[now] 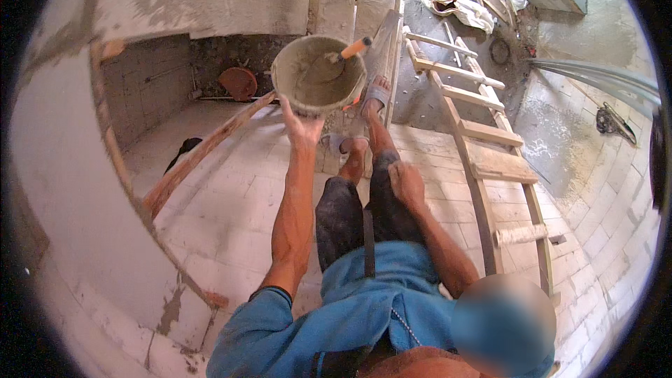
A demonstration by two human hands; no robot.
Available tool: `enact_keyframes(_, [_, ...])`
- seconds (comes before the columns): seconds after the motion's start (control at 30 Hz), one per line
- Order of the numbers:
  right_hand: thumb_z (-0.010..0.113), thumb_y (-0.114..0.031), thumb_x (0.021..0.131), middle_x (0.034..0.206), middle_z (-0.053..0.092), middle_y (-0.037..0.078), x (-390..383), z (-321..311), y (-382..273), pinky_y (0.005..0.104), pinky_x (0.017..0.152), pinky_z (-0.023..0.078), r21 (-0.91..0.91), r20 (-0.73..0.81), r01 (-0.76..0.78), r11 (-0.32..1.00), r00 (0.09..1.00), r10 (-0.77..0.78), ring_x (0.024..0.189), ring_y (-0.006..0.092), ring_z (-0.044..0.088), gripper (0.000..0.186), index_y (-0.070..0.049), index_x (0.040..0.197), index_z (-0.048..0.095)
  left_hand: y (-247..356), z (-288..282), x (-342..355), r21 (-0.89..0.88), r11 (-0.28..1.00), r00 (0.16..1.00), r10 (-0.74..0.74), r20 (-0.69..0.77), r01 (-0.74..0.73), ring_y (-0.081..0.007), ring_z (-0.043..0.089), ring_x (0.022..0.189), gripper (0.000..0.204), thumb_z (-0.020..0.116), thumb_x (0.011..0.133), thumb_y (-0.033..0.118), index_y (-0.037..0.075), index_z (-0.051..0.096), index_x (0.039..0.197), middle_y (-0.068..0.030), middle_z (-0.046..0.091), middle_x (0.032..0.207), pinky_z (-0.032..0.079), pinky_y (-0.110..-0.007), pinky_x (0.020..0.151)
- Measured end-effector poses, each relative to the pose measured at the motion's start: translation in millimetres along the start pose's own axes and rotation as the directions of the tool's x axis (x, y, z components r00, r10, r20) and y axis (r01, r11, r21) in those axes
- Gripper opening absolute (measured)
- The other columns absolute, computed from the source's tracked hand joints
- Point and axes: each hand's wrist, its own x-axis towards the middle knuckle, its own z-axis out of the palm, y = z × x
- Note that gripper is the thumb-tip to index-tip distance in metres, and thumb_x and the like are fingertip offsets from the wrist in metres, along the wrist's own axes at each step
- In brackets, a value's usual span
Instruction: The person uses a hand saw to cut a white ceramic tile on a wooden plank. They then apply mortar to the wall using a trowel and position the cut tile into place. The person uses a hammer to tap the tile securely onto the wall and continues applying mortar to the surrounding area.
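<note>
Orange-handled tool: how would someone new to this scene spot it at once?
From the wooden ladder at right, go left to the round bucket held by the left hand. Inside, the orange-handled tool points its handle toward the upper right. That bright orange handle with its dark end stands out against the dull grey bucket and mix.

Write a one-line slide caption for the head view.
Left hand holding a bucket of grey mix with an orange-handled tool, right hand by the thigh.
</note>
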Motion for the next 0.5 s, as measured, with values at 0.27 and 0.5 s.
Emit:
enact_keyframes(0.27, [0.059,-0.026,0.095,0.084,0.062,0.016,38,-1,11,0.0488,0.071,0.045,-0.074,-0.047,-0.042,0.996,0.998,0.038,0.080,0.0375,0.056,0.022,-0.006,0.086,0.059,-129,65,268,-0.075,0.995,0.983,-0.045,0.175,0.059,-0.0301,0.038,0.135,0.076,0.062,0.082,0.056,0.019,0.041,0.145,-0.0059,0.042,0.148,0.031,-0.059,0.108])
enact_keyframes(0.5, [0.057,-0.028,0.097,0.083,0.062,0.019,106,19,50,0.0501,0.069,0.045,-0.034,0.065,-0.178,0.983,0.981,0.180,0.078,0.0388,0.057,0.027,-0.004,0.085,0.061,-226,12,431,0.045,0.995,0.978,-0.091,0.190,0.083,-0.0302,0.039,0.131,0.075,0.064,0.084,0.057,0.017,0.041,0.144,-0.0084,0.043,0.145,0.031,-0.054,0.108])
